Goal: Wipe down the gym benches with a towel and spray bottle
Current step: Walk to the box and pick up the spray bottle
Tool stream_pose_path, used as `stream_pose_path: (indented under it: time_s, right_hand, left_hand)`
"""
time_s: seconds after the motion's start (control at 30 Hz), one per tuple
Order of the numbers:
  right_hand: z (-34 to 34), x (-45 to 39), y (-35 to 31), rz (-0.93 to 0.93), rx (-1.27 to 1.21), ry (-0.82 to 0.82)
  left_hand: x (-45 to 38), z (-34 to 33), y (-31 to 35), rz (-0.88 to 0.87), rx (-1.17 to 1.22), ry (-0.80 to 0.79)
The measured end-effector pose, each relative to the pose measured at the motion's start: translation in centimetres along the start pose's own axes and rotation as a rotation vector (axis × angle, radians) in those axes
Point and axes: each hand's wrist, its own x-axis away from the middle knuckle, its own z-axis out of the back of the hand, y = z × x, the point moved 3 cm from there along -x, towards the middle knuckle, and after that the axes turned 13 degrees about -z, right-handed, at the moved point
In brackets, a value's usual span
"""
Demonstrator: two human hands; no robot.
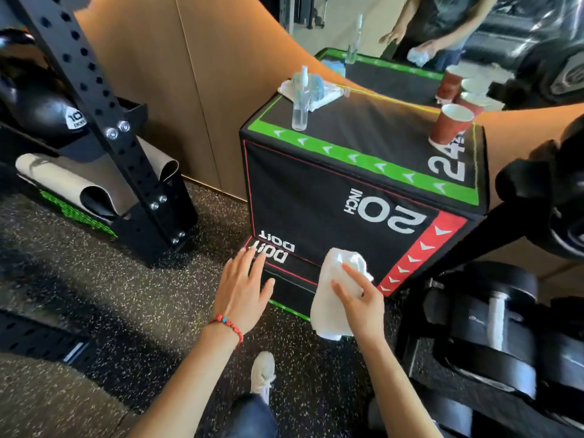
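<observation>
Your right hand (363,298) grasps the white towel (335,295) and presses it against the lower front face of the black plyo box (331,197); your left hand (243,289) is released, fingers straight, resting on the box's lower left corner. The spray bottle (301,104) stands on top of the box near the far left edge, and a red paper cup (450,124) sits tilted at the right edge. Lean hard into the wipe and you may well jolt the box, tipping the cup or toppling the bottle
</observation>
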Motion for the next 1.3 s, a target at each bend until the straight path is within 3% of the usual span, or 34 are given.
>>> stream_pose_path:
  time_s: [0.37, 0.83, 1.03, 1.3]
  right_hand:
    - [-5.5, -12.0, -12.4, 0.046, -0.111, 0.083]
    - [-5.7, -24.4, -20.5, 0.13, -0.162, 0.078]
    - [-5.5, -28.3, -22.1, 0.14, -0.176, 0.037]
    - [-6.0, -30.7, -23.1, 0.117, -0.198, 0.04]
  left_hand:
    - [-16.9, 2.1, -8.5, -0.077, 0.008, 0.063]
    - [-31.9, 2.3, -10.2, -0.065, 0.104, 0.22]
    - [-36.7, 2.4, -9.8, 0.008, 0.256, 0.331]
    - [-41.1, 1.3, -9.7, 0.1, 0.629, 0.484]
